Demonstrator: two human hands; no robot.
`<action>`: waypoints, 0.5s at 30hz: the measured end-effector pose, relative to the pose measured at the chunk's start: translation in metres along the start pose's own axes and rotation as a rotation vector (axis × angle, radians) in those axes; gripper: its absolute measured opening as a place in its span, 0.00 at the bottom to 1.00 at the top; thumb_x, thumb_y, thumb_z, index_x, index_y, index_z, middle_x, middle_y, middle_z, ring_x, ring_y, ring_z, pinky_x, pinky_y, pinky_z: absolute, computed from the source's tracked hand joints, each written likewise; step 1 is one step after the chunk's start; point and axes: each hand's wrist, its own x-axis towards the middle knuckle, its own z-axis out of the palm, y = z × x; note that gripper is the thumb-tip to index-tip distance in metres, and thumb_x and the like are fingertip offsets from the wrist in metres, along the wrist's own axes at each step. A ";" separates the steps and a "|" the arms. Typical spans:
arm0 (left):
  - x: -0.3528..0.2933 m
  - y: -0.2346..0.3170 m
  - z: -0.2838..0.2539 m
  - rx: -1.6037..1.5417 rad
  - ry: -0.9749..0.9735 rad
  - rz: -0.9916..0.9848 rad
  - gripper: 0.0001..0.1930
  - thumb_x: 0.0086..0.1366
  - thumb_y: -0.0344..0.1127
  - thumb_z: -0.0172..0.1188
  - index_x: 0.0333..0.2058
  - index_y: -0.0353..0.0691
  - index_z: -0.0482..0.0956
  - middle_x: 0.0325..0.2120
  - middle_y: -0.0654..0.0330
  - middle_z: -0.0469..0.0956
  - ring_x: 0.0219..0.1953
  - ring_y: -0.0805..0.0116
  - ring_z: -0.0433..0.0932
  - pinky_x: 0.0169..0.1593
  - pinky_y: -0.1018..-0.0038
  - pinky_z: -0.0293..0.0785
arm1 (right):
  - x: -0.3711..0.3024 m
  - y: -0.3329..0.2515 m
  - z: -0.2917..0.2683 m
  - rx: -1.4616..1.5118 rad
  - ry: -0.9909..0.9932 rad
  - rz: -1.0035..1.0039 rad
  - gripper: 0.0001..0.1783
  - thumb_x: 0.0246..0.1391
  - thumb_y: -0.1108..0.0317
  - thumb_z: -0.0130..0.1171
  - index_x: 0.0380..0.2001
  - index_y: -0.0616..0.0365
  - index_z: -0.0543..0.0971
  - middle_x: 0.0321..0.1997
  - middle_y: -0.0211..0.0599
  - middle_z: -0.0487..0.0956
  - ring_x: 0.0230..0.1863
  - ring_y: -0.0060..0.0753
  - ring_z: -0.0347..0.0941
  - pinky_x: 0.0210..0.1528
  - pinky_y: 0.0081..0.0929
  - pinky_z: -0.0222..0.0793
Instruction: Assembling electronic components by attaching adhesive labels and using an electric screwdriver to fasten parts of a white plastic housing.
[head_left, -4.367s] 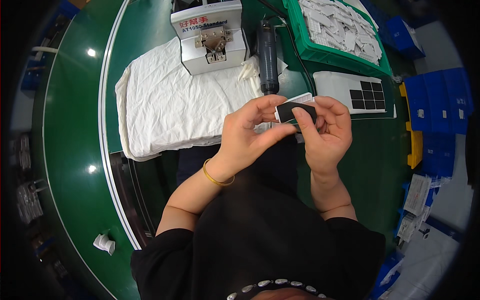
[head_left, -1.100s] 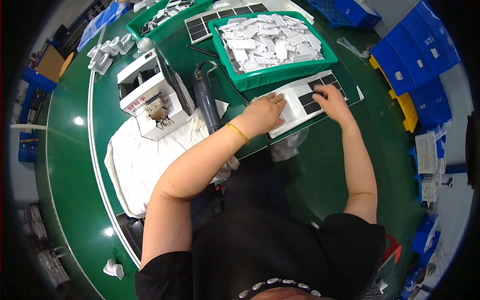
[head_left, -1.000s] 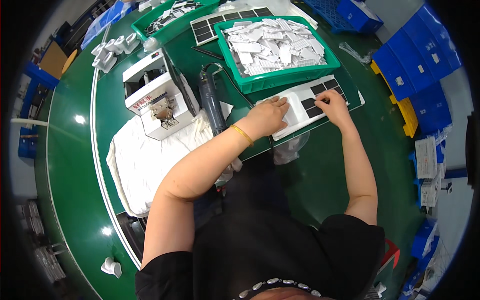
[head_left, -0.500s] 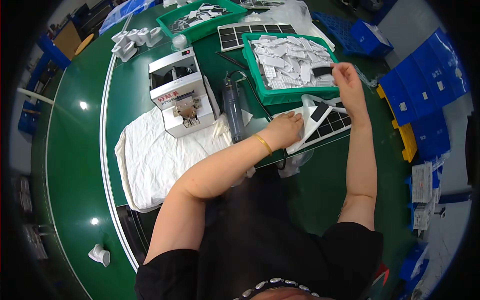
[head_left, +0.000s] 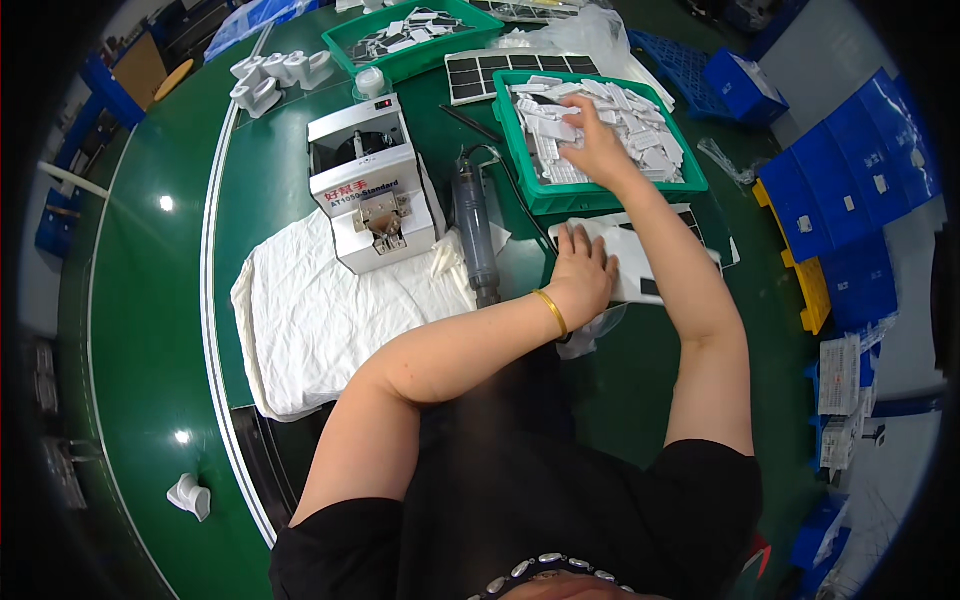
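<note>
My left hand (head_left: 585, 272) lies with fingers stretched out on a white backing sheet (head_left: 628, 265) that carries black rectangular pads. A few pads show at the sheet's edges, and my right forearm crosses over part of it. Above a green bin (head_left: 560, 200) my right hand (head_left: 600, 150) reaches leftward, thumb and fingers spread apart, with nothing visible between them. White plastic pieces (head_left: 640, 125) fill this bin in a loose heap. Near the heap's left side a dark piece (head_left: 545, 100) shows, close to my fingertips.
Left of my left hand stands a grey cylindrical hand tool (head_left: 475, 230). A white tabletop machine (head_left: 375, 200) sits beside a white cloth (head_left: 310, 310). Farther back are another pad sheet (head_left: 480, 75) and a second green bin (head_left: 400, 65). White curved fittings (head_left: 280, 75) stand at left.
My right hand has moved left over the bin, and the black pad between its fingers is no longer seen there. The sheet under my left hand now lies flatter.
</note>
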 end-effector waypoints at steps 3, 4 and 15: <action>0.006 -0.002 0.010 0.077 0.091 -0.107 0.27 0.68 0.39 0.41 0.63 0.36 0.62 0.64 0.39 0.58 0.66 0.32 0.52 0.64 0.34 0.39 | 0.002 0.014 0.007 -0.066 0.067 -0.079 0.36 0.43 0.75 0.64 0.56 0.46 0.61 0.49 0.45 0.79 0.53 0.56 0.74 0.53 0.41 0.70; 0.007 -0.006 0.013 0.046 0.153 -0.088 0.27 0.67 0.39 0.40 0.61 0.31 0.63 0.61 0.37 0.62 0.64 0.33 0.56 0.64 0.36 0.40 | 0.003 0.016 0.006 -0.108 0.090 -0.123 0.36 0.43 0.75 0.64 0.55 0.46 0.61 0.47 0.44 0.80 0.50 0.54 0.75 0.52 0.43 0.69; -0.069 -0.060 -0.053 -0.514 0.807 -0.249 0.23 0.57 0.33 0.62 0.50 0.29 0.71 0.45 0.43 0.75 0.45 0.50 0.77 0.45 0.65 0.74 | -0.081 -0.052 -0.029 0.343 0.226 -0.099 0.27 0.55 0.77 0.59 0.55 0.65 0.59 0.37 0.36 0.80 0.39 0.25 0.76 0.44 0.21 0.71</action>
